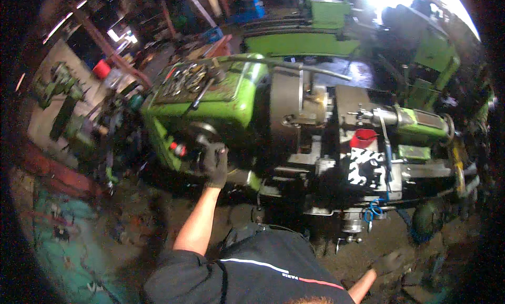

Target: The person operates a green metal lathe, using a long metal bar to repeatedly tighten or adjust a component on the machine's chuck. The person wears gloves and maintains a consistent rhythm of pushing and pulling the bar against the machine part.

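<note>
My left hand (215,166), in a dark work glove, reaches up to the front of a green lathe headstock (244,99). Its fingers are bent in beside a round metal dial (202,128); what they close on is hidden by the glove and shadow. Left of the hand sits a red push button (179,149). My right hand (389,262), also gloved, hangs low at the lower right, away from the machine, its fingers blurred against the dark floor. Right of the headstock are the large chuck (300,107) and the carriage, with a black-and-white cloth (365,166) lying on it.
Several small metal tools (185,82) lie on the headstock top, with a long bar (315,70) reaching right from behind them. A red container (363,138) sits by the cloth, above a blue coiled cord (373,212). The green tailstock (421,122) stands at right, another green machine (300,43) behind.
</note>
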Available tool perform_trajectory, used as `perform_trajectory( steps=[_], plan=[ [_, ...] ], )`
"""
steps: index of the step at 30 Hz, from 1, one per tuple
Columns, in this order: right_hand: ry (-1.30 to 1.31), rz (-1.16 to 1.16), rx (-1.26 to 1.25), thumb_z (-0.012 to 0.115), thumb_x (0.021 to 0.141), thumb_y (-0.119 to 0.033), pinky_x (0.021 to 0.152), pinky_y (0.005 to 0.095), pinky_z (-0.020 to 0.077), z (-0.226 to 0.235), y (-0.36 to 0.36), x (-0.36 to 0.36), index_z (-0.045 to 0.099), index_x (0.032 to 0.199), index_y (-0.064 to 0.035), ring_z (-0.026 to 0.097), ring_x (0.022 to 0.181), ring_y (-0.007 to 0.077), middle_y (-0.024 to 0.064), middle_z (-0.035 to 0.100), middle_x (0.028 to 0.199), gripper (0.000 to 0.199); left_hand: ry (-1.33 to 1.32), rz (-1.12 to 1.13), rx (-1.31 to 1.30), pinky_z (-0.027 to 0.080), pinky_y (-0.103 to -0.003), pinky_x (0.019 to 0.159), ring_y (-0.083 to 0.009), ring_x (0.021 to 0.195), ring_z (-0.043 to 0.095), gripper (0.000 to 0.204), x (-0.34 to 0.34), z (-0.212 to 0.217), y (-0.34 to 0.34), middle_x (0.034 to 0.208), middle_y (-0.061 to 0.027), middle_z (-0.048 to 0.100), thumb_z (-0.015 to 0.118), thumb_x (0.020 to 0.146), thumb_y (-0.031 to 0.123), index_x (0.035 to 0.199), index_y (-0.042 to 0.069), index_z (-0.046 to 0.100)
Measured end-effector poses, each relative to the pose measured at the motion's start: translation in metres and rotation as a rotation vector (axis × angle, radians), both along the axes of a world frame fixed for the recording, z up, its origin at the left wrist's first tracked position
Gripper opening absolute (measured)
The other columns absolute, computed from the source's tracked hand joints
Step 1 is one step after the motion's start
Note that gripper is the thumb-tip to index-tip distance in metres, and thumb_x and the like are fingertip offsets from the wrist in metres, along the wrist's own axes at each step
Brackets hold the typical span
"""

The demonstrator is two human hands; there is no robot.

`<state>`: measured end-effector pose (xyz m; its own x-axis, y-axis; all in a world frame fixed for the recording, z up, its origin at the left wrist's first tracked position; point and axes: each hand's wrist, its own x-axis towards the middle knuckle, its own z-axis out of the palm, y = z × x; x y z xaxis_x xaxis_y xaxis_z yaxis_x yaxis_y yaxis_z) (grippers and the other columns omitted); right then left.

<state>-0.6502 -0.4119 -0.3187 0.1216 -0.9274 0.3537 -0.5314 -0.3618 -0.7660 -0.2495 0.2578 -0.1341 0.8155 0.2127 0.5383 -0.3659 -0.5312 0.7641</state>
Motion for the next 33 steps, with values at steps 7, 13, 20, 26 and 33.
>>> perform_trajectory(
  steps=[7,13,20,26,33],
  plan=[
    [-0.408,1.008,-0.299,0.051,0.113,-0.026,0.095,0.0370,0.0571,0.183,0.022,0.284,0.064,0.144,0.0059,0.071,0.105,0.0252,0.0153,0.075,0.125,0.046,0.228,0.624,-0.082,0.055,-0.035,0.093,-0.0165,0.099,0.069,0.016,-0.186,-0.051,0.116,0.105,-0.0071,0.076,0.073,0.105,0.019,0.109,0.004,0.074],
    [-0.510,1.546,0.127,0.055,0.114,-0.022,0.104,0.0374,0.0593,0.214,0.284,0.412,0.068,0.140,0.0048,0.069,0.121,0.0272,0.0149,0.072,0.136,0.039,0.230,0.899,-0.284,0.056,-0.036,0.092,-0.0186,0.105,0.071,0.024,-0.280,-0.066,0.177,0.114,-0.0083,0.078,0.071,0.109,0.026,0.120,0.005,0.076],
    [-0.114,2.057,-0.079,0.069,0.107,-0.022,0.120,0.0488,0.0472,0.191,0.540,0.404,0.057,0.154,0.0000,0.060,0.139,0.0335,0.0176,0.063,0.153,0.053,0.194,1.070,-0.396,0.057,-0.041,0.093,-0.0221,0.110,0.070,0.025,-0.386,-0.099,0.288,0.125,-0.0102,0.076,0.066,0.111,0.026,0.126,0.007,0.073],
    [-0.120,2.091,0.345,0.068,0.109,-0.035,0.117,0.0430,0.0494,0.215,0.735,0.377,0.047,0.164,-0.0030,0.060,0.139,0.0273,0.0138,0.056,0.162,0.067,0.270,1.209,-0.532,0.057,-0.041,0.093,-0.0230,0.110,0.070,0.025,-0.445,-0.094,0.351,0.125,-0.0106,0.076,0.066,0.111,0.026,0.126,0.007,0.073],
    [-0.025,2.375,0.336,0.068,0.108,-0.027,0.109,0.0398,0.0524,0.199,0.883,0.400,0.062,0.143,-0.0019,0.063,0.129,0.0250,0.0103,0.066,0.143,0.043,0.300,1.376,-0.734,0.057,-0.042,0.093,-0.0241,0.111,0.070,0.026,-0.465,-0.109,0.400,0.125,-0.0111,0.076,0.066,0.110,0.027,0.126,0.008,0.073]
  ],
)
